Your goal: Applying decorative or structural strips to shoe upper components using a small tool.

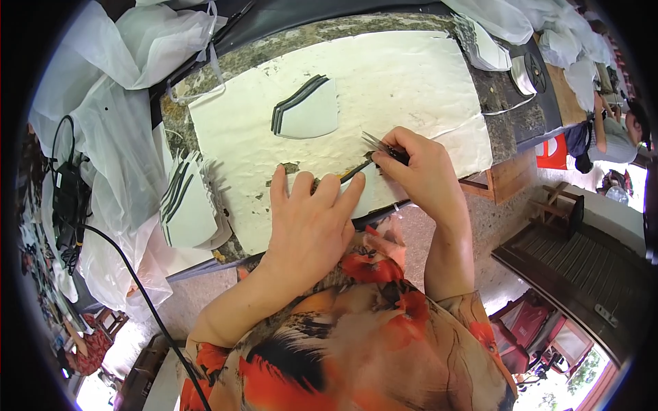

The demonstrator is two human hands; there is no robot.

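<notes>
My right hand [421, 168] is closed around small dark-handled scissors [374, 142], their thin blades pointing up and left. Beneath its fingers, a pale cut piece [370, 188] with a black strip [356, 171] along its edge lies at the sheet's near side. My left hand [308, 212] rests palm down with fingers spread, its fingertips on or beside that strip. Farther up the white sheet [411, 75] lies a small pile of pale curved pieces [312, 113] with black edging. My palm hides part of the near piece.
A fanned stack of pale pieces [188, 209] sits left of the sheet, another [483, 44] at the far right. Beside that stands a roll of white tape [524, 74], its end trailing over the sheet. Translucent plastic bags [113, 130] and a black cable [137, 274] are at left.
</notes>
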